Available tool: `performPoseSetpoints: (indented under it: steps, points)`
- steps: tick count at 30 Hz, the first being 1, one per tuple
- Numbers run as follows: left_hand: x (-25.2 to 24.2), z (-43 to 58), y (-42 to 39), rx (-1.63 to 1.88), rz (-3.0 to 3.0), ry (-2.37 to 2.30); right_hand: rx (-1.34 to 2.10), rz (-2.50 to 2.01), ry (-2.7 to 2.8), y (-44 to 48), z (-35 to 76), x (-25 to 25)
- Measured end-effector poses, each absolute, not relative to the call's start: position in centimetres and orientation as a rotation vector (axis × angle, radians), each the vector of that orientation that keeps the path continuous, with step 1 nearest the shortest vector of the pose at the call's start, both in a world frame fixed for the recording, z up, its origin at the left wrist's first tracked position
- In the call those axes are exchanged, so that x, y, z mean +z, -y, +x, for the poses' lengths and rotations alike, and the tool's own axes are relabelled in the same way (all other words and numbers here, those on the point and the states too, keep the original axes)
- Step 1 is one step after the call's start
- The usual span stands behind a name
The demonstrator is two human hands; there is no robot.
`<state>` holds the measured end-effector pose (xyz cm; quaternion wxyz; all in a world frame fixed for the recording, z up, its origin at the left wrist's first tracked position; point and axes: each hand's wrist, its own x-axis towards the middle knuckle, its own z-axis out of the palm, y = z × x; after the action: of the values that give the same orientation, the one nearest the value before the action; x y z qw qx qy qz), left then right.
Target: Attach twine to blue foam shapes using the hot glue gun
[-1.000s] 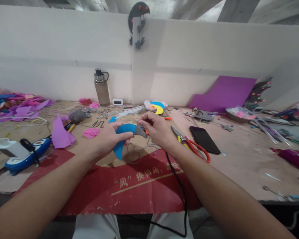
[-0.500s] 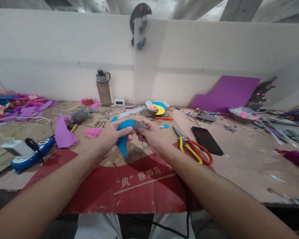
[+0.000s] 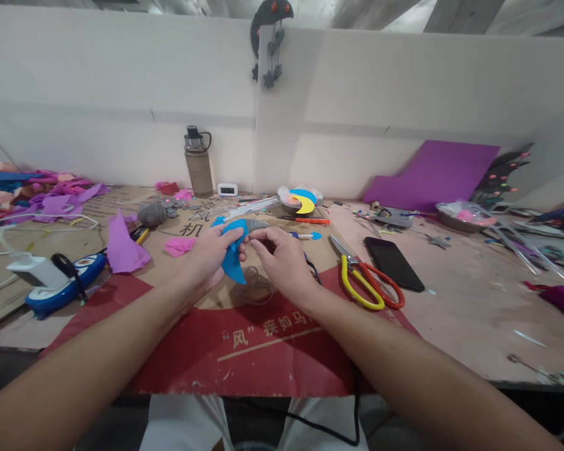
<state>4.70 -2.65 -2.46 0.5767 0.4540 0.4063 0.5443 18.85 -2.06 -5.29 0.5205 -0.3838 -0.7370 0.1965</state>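
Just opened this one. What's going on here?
At a cluttered worktable, a person's left hand holds a blue crescent, its upper end wrapped in gray yarn. The right hand is at the wrapped end; whether it pinches a strand is unclear. Much of the crescent is bare blue. Scissors and a phone lie to the right.

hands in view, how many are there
2. The left hand grips the blue crescent by its blue part; the right hand is close by the grey-wrapped end, though whether it touches is unclear. No other hands show.
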Motion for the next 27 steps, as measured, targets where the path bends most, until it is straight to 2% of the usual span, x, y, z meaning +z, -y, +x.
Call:
performPoseSetpoints:
  steps: [8, 15, 27]
  points:
    - [-3.1, 4.5, 2.4, 1.302, 1.244, -1.025, 0.232, -0.916, 1.935, 2.7, 19.2, -4.5]
    - [-2.3, 4.2, 3.2, 1.291, 1.586, -1.282, 0.079, -1.024, 2.096, 3.2, 19.5, -3.9]
    - [-1.9, 4.2, 3.7, 1.317, 1.75, -1.529, -0.204, -1.114, 2.195, 4.6, 19.8, -2.7]
